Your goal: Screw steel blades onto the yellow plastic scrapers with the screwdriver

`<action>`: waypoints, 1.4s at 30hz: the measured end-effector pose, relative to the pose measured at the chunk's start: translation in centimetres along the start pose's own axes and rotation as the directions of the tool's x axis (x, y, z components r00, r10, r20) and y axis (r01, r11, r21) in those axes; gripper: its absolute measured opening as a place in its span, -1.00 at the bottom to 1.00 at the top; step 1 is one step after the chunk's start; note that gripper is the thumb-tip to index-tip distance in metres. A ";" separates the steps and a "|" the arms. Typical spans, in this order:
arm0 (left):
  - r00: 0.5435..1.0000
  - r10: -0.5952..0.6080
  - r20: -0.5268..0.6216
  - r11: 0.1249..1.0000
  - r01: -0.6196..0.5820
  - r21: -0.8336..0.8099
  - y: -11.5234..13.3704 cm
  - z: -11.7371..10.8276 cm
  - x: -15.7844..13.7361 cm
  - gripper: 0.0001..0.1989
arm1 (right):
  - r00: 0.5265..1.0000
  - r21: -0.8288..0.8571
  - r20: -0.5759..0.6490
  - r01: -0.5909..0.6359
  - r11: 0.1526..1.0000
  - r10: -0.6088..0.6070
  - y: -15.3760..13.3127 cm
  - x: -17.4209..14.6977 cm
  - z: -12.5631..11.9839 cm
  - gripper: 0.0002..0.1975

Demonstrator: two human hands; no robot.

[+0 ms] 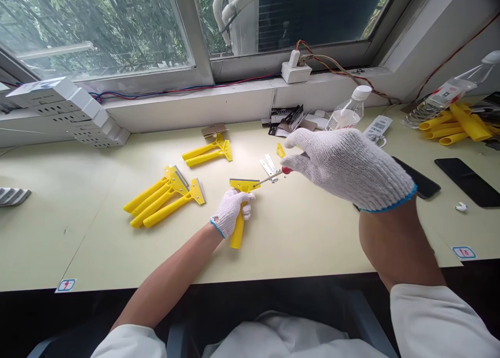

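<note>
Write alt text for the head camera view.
A gloved left hand holds a yellow scraper by its handle on a pale table, while the gloved right hand brings a red-handled screwdriver to its head. Finished scrapers lie to the left.

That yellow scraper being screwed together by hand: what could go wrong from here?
The screwdriver tip could slip off the scraper head toward the left hand, which grips just below it. The tiny screws lying loose on the table might get knocked away by the right hand. The bare blades close by could probably nick a glove.
</note>
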State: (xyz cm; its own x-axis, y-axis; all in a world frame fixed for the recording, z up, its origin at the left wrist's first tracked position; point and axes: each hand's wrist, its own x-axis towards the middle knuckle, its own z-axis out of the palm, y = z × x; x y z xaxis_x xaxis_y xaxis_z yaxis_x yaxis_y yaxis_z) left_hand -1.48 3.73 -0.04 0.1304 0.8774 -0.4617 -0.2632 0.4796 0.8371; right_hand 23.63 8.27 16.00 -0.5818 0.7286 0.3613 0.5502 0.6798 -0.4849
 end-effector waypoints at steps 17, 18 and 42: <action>1.000 0.004 0.026 1.000 -0.003 -0.022 0.0 -0.2 0.1 -0.64 | 0.978 -0.287 0.057 0.208 0.935 -0.200 -2.7 -1.8 -0.7 -0.86; 1.000 0.002 0.027 1.000 -0.001 -0.028 0.0 -0.2 0.1 -0.64 | 0.967 -0.244 0.075 0.253 0.936 -0.242 -2.6 -1.8 -0.9 -0.85; 0.994 0.101 0.034 0.988 -0.096 -0.125 -0.6 0.5 -0.5 -0.64 | 0.994 0.352 -0.001 -0.099 0.931 0.106 -2.2 0.3 2.3 -0.84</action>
State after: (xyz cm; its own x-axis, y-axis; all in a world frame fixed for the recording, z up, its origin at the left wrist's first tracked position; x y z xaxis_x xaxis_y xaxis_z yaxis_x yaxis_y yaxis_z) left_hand -0.94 3.00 -0.14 0.1358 0.9212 -0.3647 -0.3920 0.3880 0.8341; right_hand 20.87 6.75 15.35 -0.5195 0.7967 0.3089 0.3586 0.5314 -0.7675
